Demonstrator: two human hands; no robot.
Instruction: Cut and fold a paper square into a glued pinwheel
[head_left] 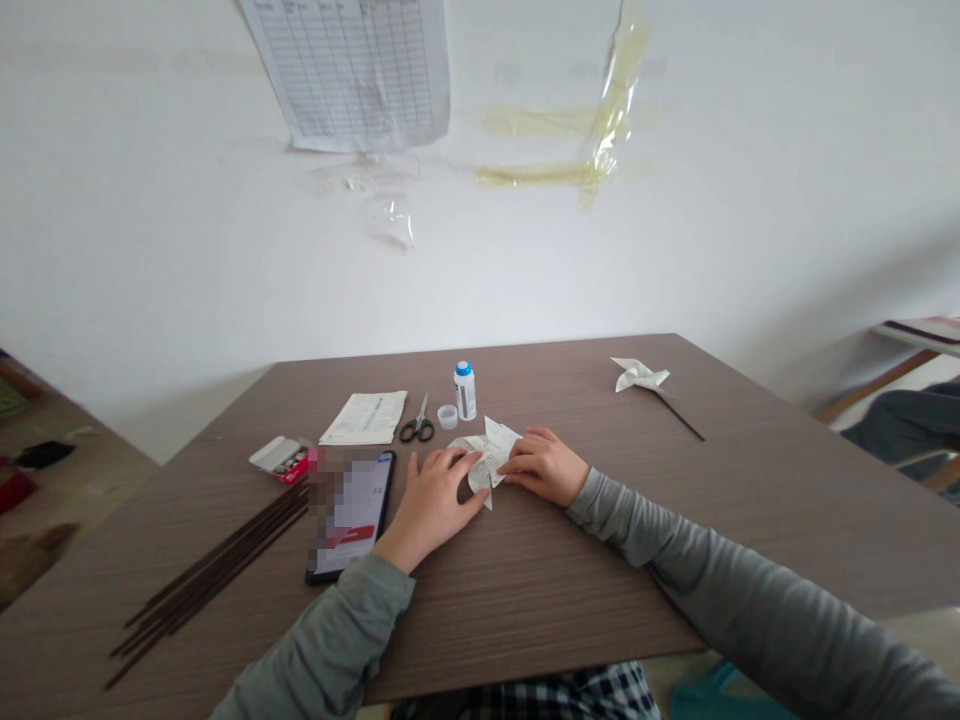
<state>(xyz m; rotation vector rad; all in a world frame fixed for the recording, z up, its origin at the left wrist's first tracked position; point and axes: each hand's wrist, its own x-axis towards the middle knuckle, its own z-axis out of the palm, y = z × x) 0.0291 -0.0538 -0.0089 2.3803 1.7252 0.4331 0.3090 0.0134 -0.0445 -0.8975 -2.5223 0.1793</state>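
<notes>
While the left hand (433,502) lies spread over the folded paper (491,455), apparently steadying it on the desk (570,600), the right hand (549,468) pinches its right side. Beyond: blue-capped bottle (466,393), scissors (418,427), seemingly placed within reach. Far right: paper pinwheel (639,375), well apart.

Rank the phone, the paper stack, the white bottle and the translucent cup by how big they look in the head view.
1. Phone, helped by lying nearest the camera
2. Paper stack
3. White bottle
4. Translucent cup
</notes>
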